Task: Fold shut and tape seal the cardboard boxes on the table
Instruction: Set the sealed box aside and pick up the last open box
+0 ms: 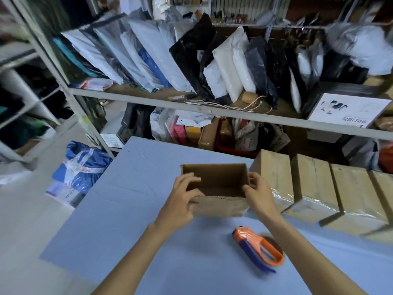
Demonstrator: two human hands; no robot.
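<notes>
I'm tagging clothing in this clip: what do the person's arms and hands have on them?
Nothing visible: the left hand and right hand are ungloved, with no rings, watch or bands seen, and both forearms are bare, with no sleeve in the frame.

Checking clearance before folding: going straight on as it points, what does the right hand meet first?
The open box: the right hand seems to grip its right wall, so that wall comes first.

Upper frame: metal shelf rack (148,101) holding leaning plastic-wrapped parcels (148,60), with white cables (223,105) near its front edge and a white printed box (346,109) at right. Left of centre: blue bag (83,167) on the floor.
</notes>
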